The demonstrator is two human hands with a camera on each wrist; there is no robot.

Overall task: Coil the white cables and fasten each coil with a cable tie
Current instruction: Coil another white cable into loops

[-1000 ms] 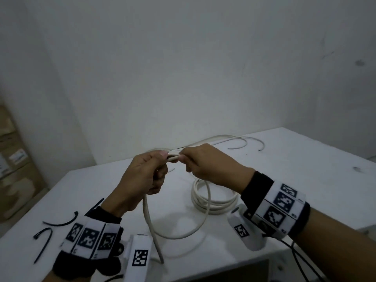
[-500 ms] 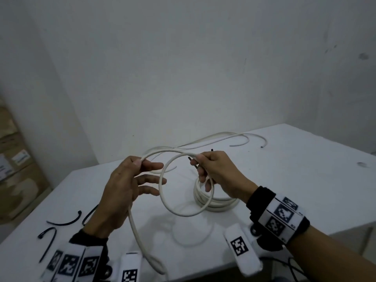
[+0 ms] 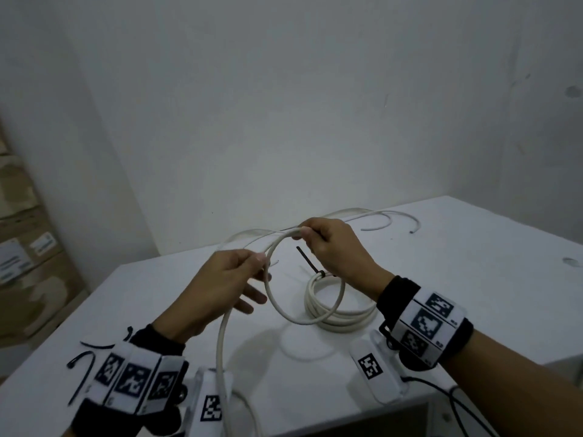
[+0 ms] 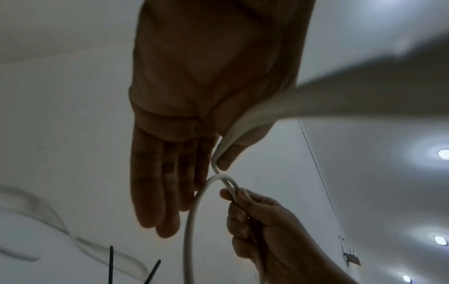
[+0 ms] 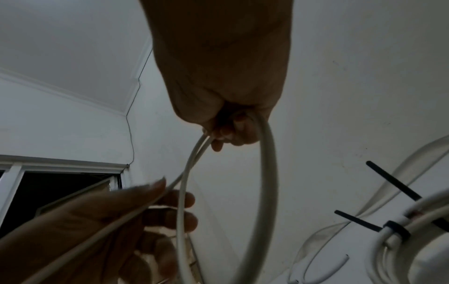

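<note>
Both hands hold a white cable (image 3: 277,305) in the air above the table (image 3: 473,279). My right hand (image 3: 304,236) grips the top of one hanging loop, its fingers curled round the strands (image 5: 194,153). To its left, my left hand (image 3: 260,258) pinches the cable between thumb and forefinger (image 4: 219,161), its other fingers straight. From that pinch the cable (image 4: 190,230) drops past my left wrist and off the table's front edge. Below the right hand, a finished white coil (image 3: 342,315) lies on the table, bound by a black cable tie (image 3: 319,272).
Loose white cables (image 3: 375,216) curve along the table's back edge near the wall. Black cable ties (image 3: 83,370) lie at the front left of the table. Cardboard boxes (image 3: 25,263) stand against the left wall.
One second ago the hands met at one point on the cable. They have since parted, a round loop now hangs from the right hand, and the left hand's lower fingers have straightened.
</note>
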